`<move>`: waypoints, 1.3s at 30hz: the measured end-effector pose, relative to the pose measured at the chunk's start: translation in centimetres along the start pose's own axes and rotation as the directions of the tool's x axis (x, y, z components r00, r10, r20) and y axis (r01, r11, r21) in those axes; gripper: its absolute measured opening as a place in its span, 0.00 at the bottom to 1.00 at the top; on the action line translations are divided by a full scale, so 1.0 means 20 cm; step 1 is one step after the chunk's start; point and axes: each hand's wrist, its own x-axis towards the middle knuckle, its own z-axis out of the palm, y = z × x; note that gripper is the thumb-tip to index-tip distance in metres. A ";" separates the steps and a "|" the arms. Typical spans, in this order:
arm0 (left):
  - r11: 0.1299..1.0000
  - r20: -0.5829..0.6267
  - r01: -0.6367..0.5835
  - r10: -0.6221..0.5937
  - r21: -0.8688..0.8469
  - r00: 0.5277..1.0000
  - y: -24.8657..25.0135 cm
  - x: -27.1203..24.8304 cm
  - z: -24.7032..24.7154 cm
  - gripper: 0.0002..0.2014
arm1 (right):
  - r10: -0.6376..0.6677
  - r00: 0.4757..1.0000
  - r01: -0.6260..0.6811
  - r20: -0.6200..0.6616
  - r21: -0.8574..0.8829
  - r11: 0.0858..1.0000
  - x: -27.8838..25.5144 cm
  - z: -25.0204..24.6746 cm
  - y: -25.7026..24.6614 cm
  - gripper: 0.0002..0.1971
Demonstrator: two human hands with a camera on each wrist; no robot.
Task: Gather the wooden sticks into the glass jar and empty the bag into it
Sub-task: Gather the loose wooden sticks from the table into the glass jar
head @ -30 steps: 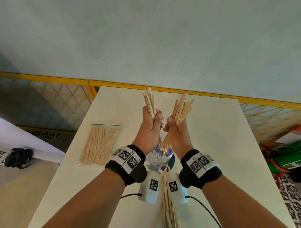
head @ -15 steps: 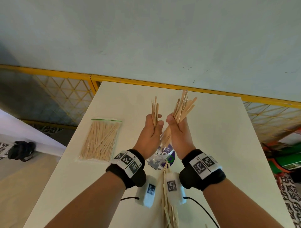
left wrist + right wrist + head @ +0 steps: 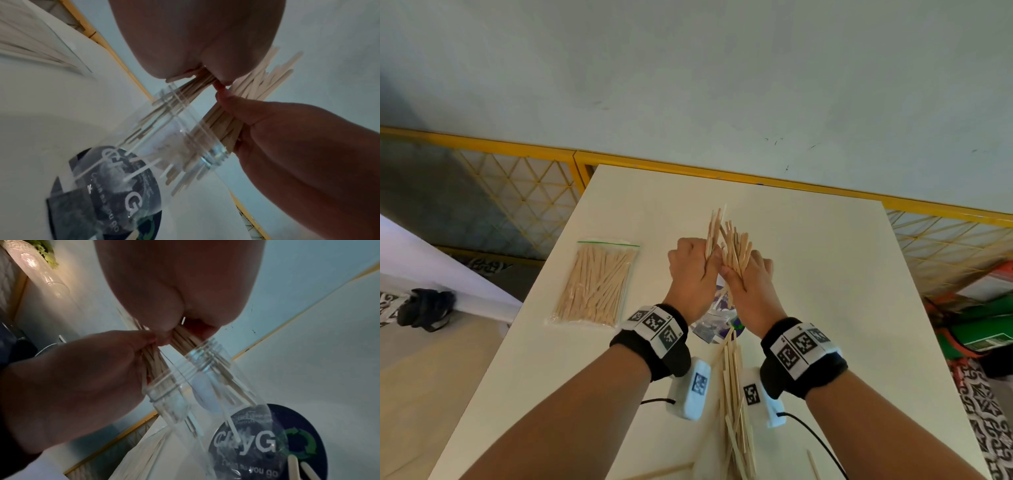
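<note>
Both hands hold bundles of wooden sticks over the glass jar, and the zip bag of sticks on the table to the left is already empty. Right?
Not quite. The zip bag is still full of sticks, lying flat on the table, as the head view shows. The rest holds: the left hand and right hand each grip a bundle of wooden sticks over the glass jar.

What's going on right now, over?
Left hand and right hand grip stick bundles over glass jar. Bag unopened. Loose sticks remain on table.
</note>
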 end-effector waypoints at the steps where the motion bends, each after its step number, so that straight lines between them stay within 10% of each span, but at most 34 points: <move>1: 0.998 0.001 -0.047 0.047 0.048 0.999 0.00 0.01 0.00 0.12 | -0.002 1.000 0.002 -0.005 -0.071 0.997 0.00 0.00 0.01 0.14; 8: 0.986 0.091 -0.152 0.146 0.063 0.985 0.07 0.07 -0.08 0.08 | 0.090 0.995 -0.095 0.048 0.113 0.989 0.02 -0.08 -0.04 0.11; 23: 0.986 0.236 -0.010 -0.031 0.168 0.971 0.07 0.07 -0.23 0.11 | 0.116 0.988 -0.126 0.102 0.106 0.986 0.05 -0.18 -0.06 0.13; 34: 0.974 0.105 -0.073 0.052 0.213 0.993 0.03 -0.05 -0.21 0.17 | 0.033 0.998 -0.033 -0.056 0.011 0.999 -0.13 -0.25 -0.08 0.13; 39: 0.978 -0.022 -0.135 0.140 0.161 0.990 -0.06 -0.31 -0.24 0.13 | 0.275 0.961 -0.270 0.026 -0.128 0.954 -0.55 -0.35 0.07 0.16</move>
